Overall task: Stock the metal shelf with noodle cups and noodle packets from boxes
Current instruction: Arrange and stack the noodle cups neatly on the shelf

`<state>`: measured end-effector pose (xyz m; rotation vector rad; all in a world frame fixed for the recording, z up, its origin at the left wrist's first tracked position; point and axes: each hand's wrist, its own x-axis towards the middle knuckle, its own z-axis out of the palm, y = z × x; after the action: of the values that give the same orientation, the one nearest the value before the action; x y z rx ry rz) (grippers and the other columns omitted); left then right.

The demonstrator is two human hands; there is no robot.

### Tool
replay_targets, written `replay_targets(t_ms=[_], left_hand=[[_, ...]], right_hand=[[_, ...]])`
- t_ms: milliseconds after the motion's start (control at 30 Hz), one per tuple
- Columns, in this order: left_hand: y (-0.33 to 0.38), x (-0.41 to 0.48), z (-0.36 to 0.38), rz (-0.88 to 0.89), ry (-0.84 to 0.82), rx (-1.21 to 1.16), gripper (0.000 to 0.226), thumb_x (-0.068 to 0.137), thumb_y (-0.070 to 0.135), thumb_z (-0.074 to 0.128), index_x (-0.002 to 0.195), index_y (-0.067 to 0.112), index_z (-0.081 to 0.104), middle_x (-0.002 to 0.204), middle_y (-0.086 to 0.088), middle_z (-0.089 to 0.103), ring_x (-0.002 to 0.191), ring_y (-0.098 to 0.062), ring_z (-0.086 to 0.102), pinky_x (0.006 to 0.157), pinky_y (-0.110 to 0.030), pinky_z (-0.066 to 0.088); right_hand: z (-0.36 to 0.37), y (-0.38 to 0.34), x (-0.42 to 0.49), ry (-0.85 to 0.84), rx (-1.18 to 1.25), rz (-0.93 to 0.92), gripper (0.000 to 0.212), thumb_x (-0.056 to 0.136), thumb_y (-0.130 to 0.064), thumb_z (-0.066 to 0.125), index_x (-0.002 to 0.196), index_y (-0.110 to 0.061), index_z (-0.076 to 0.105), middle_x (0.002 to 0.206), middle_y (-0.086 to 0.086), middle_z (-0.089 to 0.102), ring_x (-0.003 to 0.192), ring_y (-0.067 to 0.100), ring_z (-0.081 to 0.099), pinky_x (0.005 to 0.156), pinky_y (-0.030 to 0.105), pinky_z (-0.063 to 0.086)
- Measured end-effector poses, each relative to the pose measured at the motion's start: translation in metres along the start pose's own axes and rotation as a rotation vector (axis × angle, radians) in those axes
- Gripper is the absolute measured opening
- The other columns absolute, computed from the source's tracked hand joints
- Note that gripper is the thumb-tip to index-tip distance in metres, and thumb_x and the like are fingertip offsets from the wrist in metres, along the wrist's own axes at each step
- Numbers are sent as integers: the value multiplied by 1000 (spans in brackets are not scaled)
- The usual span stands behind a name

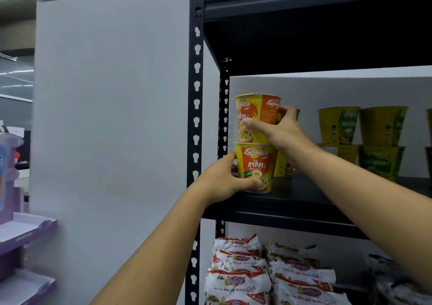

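My left hand [230,179] wraps its fingers around the lower cup [256,166]. My right hand [284,132] grips the upper cup [254,117], its fingertips hidden behind. A third cup beyond my right fingers is mostly covered.

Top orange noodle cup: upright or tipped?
Upright: the top orange cup sits rim-up, stacked on the lower cup, with the right hand around it.

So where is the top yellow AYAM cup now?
In the head view, the top cup sits stacked on the lower cup at the shelf's left end, held by the right hand, left of the green cups.
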<state>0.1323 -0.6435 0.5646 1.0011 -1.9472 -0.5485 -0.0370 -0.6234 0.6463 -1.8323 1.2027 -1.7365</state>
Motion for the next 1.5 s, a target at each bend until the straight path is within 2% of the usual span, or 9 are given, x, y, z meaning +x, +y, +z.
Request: replay_targets(t_ms=[133, 300, 567, 733, 900, 1067, 1267, 1433, 1500], left_hand=[[-1, 1, 0, -3, 1, -4, 71, 78, 50, 86, 138, 38, 49, 125, 16, 66, 112, -8, 65, 101, -35, 53], [-1, 1, 1, -1, 6, 9, 73, 78, 51, 86, 139, 37, 48, 127, 14, 66, 113, -9, 65, 101, -38, 53], [-1, 1, 1, 0, 9, 11, 73, 79, 51, 85, 140, 37, 47, 127, 15, 65, 113, -8, 64, 99, -35, 52], [-1, 0, 1, 5, 5, 6, 72, 79, 50, 85, 139, 37, 48, 127, 15, 65, 113, -7, 65, 97, -32, 52], [-1, 1, 2, 1, 11, 3, 72, 79, 51, 85, 139, 38, 48, 127, 15, 66, 113, -8, 65, 100, -36, 53], [-1, 1, 2, -7, 15, 5, 74, 77, 53, 85, 140, 39, 48, 127, 15, 66, 115, -10, 65, 104, -41, 53], [-1, 2, 2, -17, 21, 3, 77, 73, 57, 87, 138, 41, 49, 125, 17, 66, 113, -9, 66, 105, -44, 53], [-2, 4, 2, -28, 23, -24, 79, 71, 57, 88, 138, 41, 50, 126, 17, 67, 114, -9, 66, 103, -41, 54], [-2, 4, 1, -28, 28, -52, 78, 73, 55, 88, 139, 40, 50, 125, 15, 67, 112, -10, 67, 99, -37, 56]], right_hand=[[-6, 4, 0, -35, 67, -5, 87, 80, -49, 81, 143, -27, 26, 120, -7, 55, 103, 13, 60, 91, 38, 50], [-9, 8, -3, -85, 100, 15, 82, 85, -54, 72, 148, -24, 29, 117, -10, 58, 100, 9, 60, 71, 26, 45], [-8, 10, -1, -85, 38, 10, 90, 78, -56, 79, 148, -24, 33, 133, -2, 57, 116, 21, 61, 97, 43, 52], [-11, 10, -2, -116, 57, -2, 85, 81, -52, 77, 149, -25, 34, 136, -1, 57, 118, 21, 60, 98, 42, 51], [-14, 10, -4, -130, 30, -21, 98, 65, -65, 75, 148, -27, 39, 136, -1, 60, 119, 22, 62, 104, 51, 50], [-14, 13, -2, -123, 26, -34, 86, 77, -60, 75, 148, -28, 39, 137, -1, 58, 120, 21, 60, 102, 46, 51], [-15, 22, -10, -154, 9, -28, 90, 74, -68, 72, 148, -30, 37, 142, -2, 56, 124, 21, 59, 105, 49, 50], [-19, 48, -20, -203, 97, 28, 92, 80, -66, 66, 156, -29, 30, 153, -2, 45, 136, 21, 49, 106, 41, 45], [-23, 58, -22, -257, 126, 79, 91, 78, -66, 67, 155, -31, 32, 146, -6, 50, 134, 19, 51, 111, 46, 42]])
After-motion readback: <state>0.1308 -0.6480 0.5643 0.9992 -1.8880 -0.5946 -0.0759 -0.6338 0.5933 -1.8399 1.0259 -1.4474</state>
